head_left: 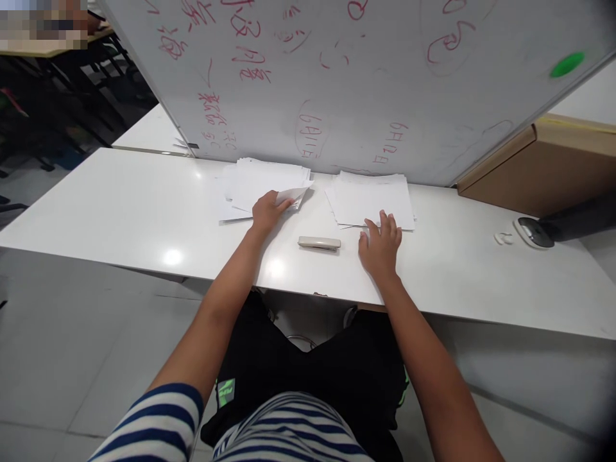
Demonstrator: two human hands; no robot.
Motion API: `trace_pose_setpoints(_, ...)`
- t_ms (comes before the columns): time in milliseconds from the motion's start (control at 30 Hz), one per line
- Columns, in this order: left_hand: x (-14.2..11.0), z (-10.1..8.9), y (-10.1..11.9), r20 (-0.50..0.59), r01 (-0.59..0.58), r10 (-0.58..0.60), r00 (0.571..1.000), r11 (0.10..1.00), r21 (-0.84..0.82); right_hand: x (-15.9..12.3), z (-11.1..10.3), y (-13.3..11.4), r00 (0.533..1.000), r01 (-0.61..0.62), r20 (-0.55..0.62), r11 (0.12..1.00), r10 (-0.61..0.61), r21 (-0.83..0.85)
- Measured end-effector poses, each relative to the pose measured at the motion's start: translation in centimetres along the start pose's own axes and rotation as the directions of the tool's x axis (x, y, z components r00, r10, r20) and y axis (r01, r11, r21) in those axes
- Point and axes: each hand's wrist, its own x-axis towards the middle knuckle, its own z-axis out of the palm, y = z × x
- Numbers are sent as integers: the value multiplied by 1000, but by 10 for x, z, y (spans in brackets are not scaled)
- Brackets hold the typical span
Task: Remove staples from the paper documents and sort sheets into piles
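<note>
A loose stack of white paper sheets (264,179) lies at the left against the foot of the whiteboard. My left hand (268,210) pinches the near right corner of its top sheets, which curl upward. To the right is a second stack of paper (373,197), its edges slightly fanned. My right hand (382,247) rests at that stack's near edge, fingers spread, fingertips touching the paper. Between the hands, nearer to me, lies a beige stapler (319,243); neither hand touches it.
A whiteboard (356,83) with red handwriting and a green magnet (568,65) stands along the back of the white table (120,212). At the right are a cardboard box (548,160), a small white item (504,238) and a black-and-white device (534,232).
</note>
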Motion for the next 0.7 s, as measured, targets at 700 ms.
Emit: trace_pose_setpoints(700,-147,-45,58,-301,-493,459,836,869,-42,-34,-67,-54,949,-304,239,400,205,865)
